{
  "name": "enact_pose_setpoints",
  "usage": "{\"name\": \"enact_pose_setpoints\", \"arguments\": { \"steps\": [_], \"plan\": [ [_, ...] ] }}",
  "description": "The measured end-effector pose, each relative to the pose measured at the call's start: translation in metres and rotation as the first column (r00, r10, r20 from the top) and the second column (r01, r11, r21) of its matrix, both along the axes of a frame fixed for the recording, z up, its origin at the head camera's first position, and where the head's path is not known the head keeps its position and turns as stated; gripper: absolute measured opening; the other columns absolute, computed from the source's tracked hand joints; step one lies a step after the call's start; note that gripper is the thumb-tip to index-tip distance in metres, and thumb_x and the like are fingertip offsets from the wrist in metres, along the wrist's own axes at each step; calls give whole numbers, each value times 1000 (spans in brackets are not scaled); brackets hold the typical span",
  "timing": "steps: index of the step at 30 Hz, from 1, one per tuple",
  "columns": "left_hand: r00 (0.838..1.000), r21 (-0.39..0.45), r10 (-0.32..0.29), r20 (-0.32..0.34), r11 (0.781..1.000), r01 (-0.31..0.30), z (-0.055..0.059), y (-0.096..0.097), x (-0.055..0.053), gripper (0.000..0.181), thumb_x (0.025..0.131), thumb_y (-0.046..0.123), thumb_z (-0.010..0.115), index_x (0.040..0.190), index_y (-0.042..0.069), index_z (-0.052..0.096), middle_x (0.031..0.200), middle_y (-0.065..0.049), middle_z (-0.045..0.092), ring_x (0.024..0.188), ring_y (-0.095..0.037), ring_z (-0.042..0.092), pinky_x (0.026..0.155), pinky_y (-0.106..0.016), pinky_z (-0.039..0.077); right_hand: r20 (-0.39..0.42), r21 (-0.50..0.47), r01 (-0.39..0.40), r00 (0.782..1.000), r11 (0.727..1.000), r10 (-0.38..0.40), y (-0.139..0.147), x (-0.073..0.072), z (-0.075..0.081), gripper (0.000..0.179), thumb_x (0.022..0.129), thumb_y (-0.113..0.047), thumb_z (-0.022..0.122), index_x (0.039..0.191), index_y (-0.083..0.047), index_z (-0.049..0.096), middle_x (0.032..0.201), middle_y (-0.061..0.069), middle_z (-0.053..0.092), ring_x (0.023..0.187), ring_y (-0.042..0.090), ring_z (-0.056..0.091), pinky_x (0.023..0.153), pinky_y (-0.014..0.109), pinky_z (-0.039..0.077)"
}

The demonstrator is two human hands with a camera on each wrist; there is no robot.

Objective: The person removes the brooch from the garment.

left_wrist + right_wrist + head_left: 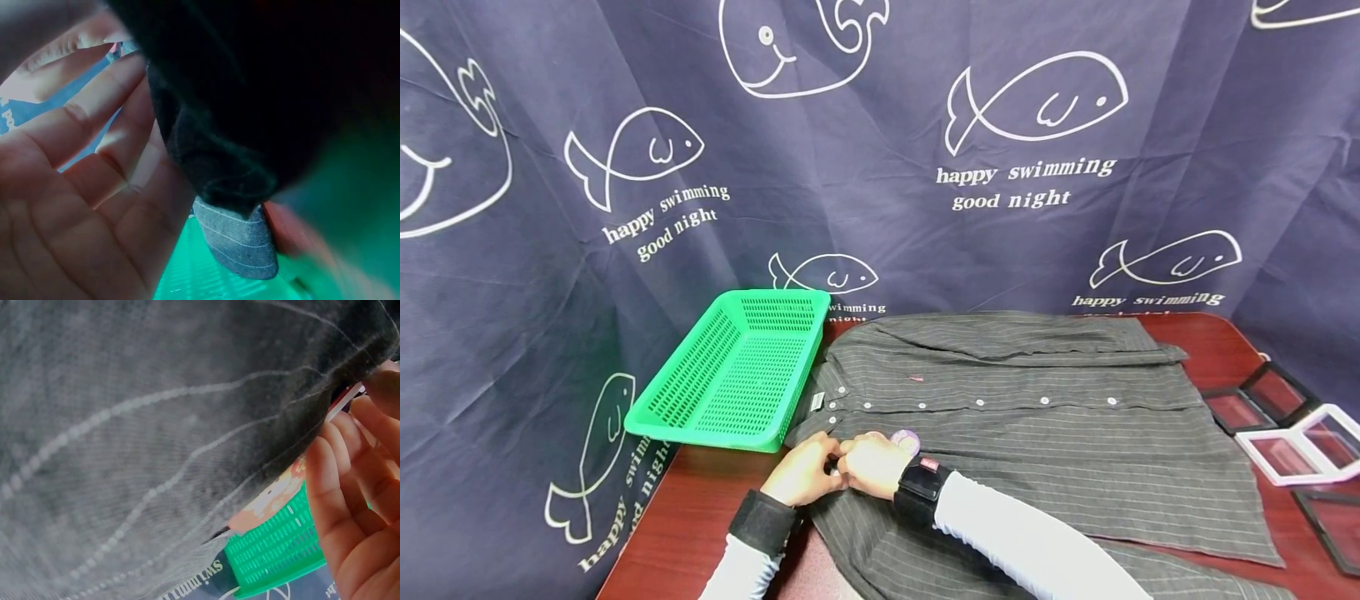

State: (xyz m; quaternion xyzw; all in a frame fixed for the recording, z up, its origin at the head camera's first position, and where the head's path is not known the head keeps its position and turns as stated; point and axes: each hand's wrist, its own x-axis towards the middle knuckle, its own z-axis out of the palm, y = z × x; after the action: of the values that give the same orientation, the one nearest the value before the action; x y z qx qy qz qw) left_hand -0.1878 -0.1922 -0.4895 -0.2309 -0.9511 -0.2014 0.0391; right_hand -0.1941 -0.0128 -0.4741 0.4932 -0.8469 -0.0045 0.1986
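A dark grey pinstriped shirt (pixel 1000 450) lies spread out, its collar towards the left. At the shoulder, my left hand (pixel 805 471) grips the cloth; in the left wrist view its fingers (pixel 119 112) bend behind the dark fabric. My right hand (pixel 874 465) meets it there, fingertips close together. In the right wrist view those fingers pinch a thin, white-rimmed badge (pixel 345 403), seen edge-on at the fabric's border. A purple round badge (pixel 906 442) lies on the shirt beside the right hand. An orange badge (pixel 269 497) is partly hidden by cloth.
A green plastic basket (pixel 737 375) stands left of the collar on the red-brown table (pixel 715 492). Several framed cases, among them a white one (pixel 1300 446), lie at the right edge. A blue curtain (pixel 880 167) with fish drawings hangs behind.
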Motion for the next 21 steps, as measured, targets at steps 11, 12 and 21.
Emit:
{"name": "enact_pose_setpoints", "arguments": {
  "steps": [11, 12, 21],
  "plan": [
    [1000, 2, -13, -3, 1000, 13, 1, -1, 0, 23, 65, 17, 81, 80, 15, 64, 78, 6, 51, 68, -8, 48, 63, -25, 44, 65, -39, -13, 998, 999, 16, 0, -3, 0, 12, 74, -27, 79, 77, -22, 68, 79, -8, 64, 71, 11, 64, 64, 25, 49],
    [1000, 0, -14, -6, 1000, 14, 0, -1, 0, 23, 65, 18, 81, 80, 15, 64, 78, 6, 51, 68, -8, 48, 63, -25, 44, 73, -44, -16, 997, 999, 19, 0, -3, 0, 12, 74, -27, 79, 78, -21, 68, 80, -8, 65, 72, 11, 64, 65, 26, 50],
    [1000, -4, -16, -11, 1000, 16, 3, 1, 3, 21, 66, 19, 79, 80, 14, 64, 78, 4, 51, 68, -11, 49, 64, -27, 45, 158, -62, -7, 987, 998, 17, 0, -4, 1, 15, 72, -22, 80, 81, -19, 68, 81, -7, 65, 75, 11, 65, 68, 26, 50]
  ]
}}
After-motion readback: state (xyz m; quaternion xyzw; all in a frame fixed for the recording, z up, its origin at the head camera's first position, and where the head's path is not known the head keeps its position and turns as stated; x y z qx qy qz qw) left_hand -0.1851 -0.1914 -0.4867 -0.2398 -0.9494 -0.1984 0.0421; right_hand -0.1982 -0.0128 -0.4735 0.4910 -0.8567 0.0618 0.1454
